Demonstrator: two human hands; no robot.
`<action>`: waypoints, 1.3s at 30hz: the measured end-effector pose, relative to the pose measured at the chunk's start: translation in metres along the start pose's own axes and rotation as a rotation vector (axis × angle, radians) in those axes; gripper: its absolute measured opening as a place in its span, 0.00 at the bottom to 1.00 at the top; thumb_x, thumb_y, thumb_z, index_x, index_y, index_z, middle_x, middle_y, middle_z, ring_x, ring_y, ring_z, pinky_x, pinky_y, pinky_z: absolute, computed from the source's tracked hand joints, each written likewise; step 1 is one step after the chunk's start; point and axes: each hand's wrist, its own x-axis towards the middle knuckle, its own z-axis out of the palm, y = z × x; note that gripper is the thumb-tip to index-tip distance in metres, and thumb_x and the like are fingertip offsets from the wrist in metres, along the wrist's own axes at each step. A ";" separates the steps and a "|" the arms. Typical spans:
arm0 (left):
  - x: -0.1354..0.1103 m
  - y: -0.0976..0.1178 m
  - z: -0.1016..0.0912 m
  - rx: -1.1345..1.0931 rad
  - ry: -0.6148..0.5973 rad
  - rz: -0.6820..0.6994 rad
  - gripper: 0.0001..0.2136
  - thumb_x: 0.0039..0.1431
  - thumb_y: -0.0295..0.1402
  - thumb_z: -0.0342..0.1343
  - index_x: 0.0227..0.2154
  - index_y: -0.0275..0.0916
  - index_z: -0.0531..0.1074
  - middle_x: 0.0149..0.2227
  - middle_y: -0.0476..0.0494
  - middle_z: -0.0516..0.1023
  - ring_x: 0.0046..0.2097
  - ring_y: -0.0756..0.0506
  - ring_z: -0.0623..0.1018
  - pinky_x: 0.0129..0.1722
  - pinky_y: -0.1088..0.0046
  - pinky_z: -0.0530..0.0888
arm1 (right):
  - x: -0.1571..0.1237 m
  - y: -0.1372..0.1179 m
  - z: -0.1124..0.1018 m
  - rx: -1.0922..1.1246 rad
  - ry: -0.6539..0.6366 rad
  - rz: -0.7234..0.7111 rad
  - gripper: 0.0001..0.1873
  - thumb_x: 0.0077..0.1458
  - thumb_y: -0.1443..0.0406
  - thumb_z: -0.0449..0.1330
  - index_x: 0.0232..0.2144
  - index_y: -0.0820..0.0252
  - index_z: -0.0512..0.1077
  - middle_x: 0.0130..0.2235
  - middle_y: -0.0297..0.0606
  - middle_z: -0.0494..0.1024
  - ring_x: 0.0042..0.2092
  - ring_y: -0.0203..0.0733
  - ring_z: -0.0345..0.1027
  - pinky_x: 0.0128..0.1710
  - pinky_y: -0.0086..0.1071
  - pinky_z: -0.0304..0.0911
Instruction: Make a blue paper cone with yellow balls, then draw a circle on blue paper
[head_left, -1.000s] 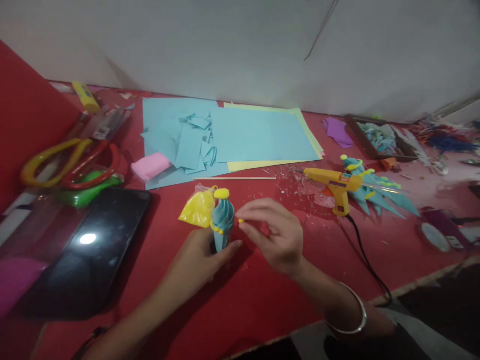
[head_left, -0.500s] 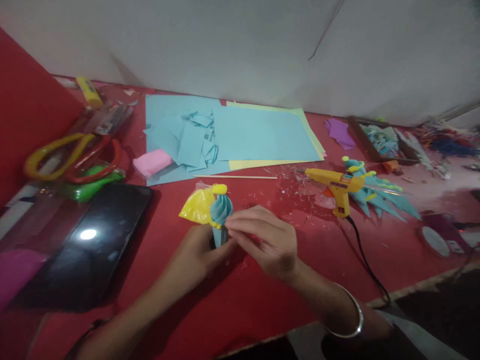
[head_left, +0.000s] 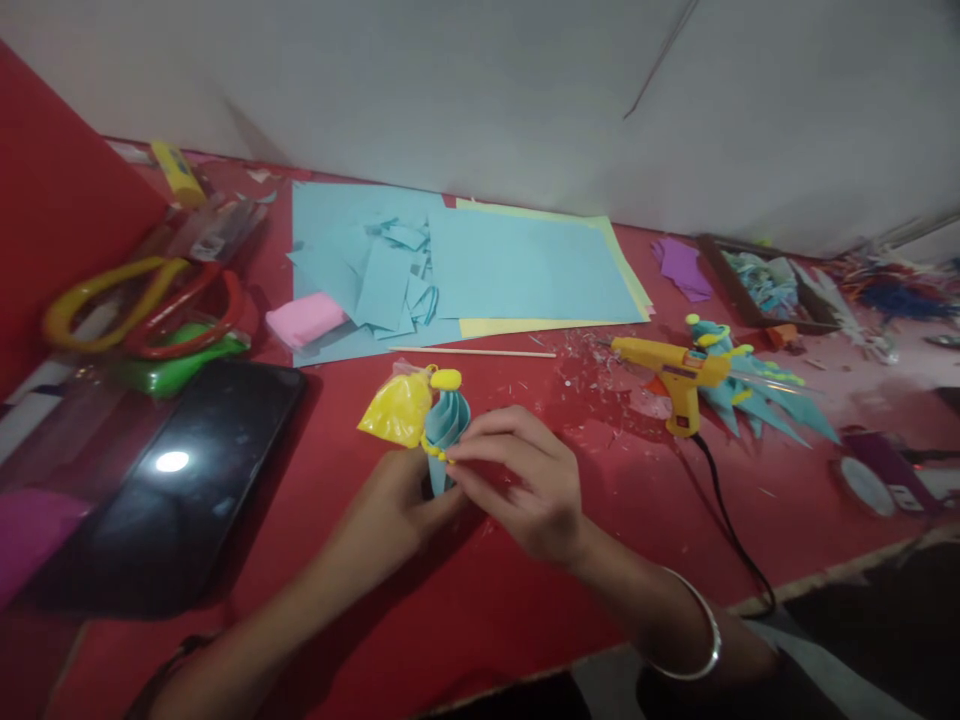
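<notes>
My left hand (head_left: 397, 510) is closed around the lower part of a blue paper cone (head_left: 448, 418), which stands upright with overlapping folds. A yellow oval clay piece (head_left: 447, 380) sits on its top, and a row of small yellow clay beads (head_left: 433, 452) runs across its front. My right hand (head_left: 525, 480) pinches at the right end of that row, thumb and forefinger together on a tiny yellow bead and touching the cone. Just behind the cone lies a clear bag of yellow clay (head_left: 394, 408). The cone's lower tip is hidden in my left hand.
A yellow glue gun (head_left: 675, 375) lies at right beside finished blue paper cones (head_left: 750, 390). Behind are blue sheets (head_left: 532, 265), a thin stick (head_left: 480, 352) and a pink clay pack (head_left: 306, 320). A black phone (head_left: 172, 490) and scissors (head_left: 112, 300) lie at left.
My right fingertips have moved slightly down and left, onto the end of the bead row. The cone has shifted slightly right in my left hand.
</notes>
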 end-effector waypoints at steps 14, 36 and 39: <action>-0.001 0.002 -0.001 0.044 -0.020 -0.069 0.12 0.50 0.39 0.49 0.17 0.39 0.59 0.14 0.57 0.57 0.17 0.55 0.57 0.16 0.79 0.53 | 0.002 0.002 -0.002 0.043 -0.021 0.049 0.05 0.53 0.70 0.56 0.32 0.59 0.72 0.33 0.36 0.73 0.35 0.34 0.69 0.35 0.30 0.69; 0.005 0.000 -0.016 -0.093 -0.007 -0.147 0.19 0.48 0.48 0.50 0.14 0.38 0.61 0.10 0.56 0.58 0.13 0.56 0.57 0.13 0.80 0.54 | 0.001 0.012 0.000 0.094 -0.165 0.143 0.10 0.49 0.69 0.55 0.37 0.58 0.69 0.35 0.37 0.70 0.38 0.36 0.66 0.37 0.32 0.66; 0.006 -0.002 -0.015 -0.153 0.025 -0.128 0.17 0.47 0.47 0.51 0.16 0.38 0.62 0.11 0.56 0.59 0.14 0.56 0.58 0.13 0.81 0.54 | -0.002 0.013 0.004 0.124 -0.207 0.151 0.09 0.50 0.68 0.56 0.36 0.58 0.70 0.34 0.36 0.70 0.36 0.35 0.66 0.36 0.31 0.66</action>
